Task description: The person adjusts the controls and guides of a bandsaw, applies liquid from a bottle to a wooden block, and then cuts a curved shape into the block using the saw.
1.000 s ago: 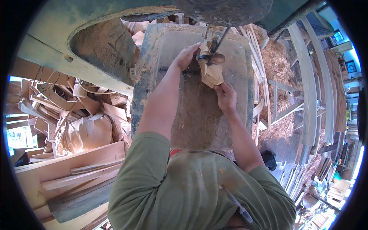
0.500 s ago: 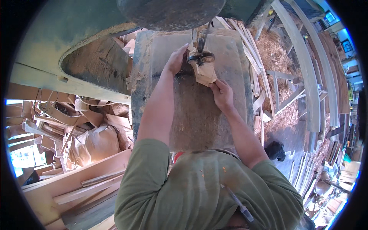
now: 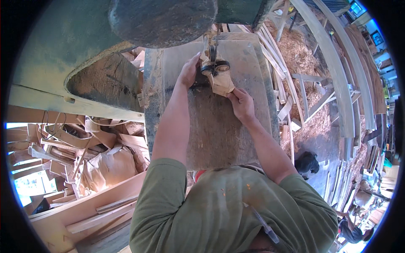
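A pale, angular block of wood (image 3: pixel 222 84) lies on the sawdust-covered bandsaw table (image 3: pixel 215 139), by the thin upright blade and its black guide rollers (image 3: pixel 221 66). My right hand (image 3: pixel 243 104) pinches the block's near right corner between thumb and fingers. To the left of the guide, my left hand (image 3: pixel 189 72) has its fingers stretched forward and together. It stays close beside the guide, and whether its fingertips touch wood behind the rollers is hard to see. The guide hides the block's far end.
The saw's green frame (image 3: pixel 46 63) and round dusty housing (image 3: pixel 162 19) overhang the far left. Offcuts (image 3: pixel 63 147) pile up at left. Long boards (image 3: pixel 333 63) and wood shavings (image 3: pixel 301 55) lie right, with a black dog-like shape (image 3: pixel 307 163). Another person (image 3: pixel 350 230) shows at lower right.
The view has turned slightly, so the saw housing appears further left. Both hands and the block have shifted a little left in the picture; my right hand keeps its pinch. Another person has come into view.
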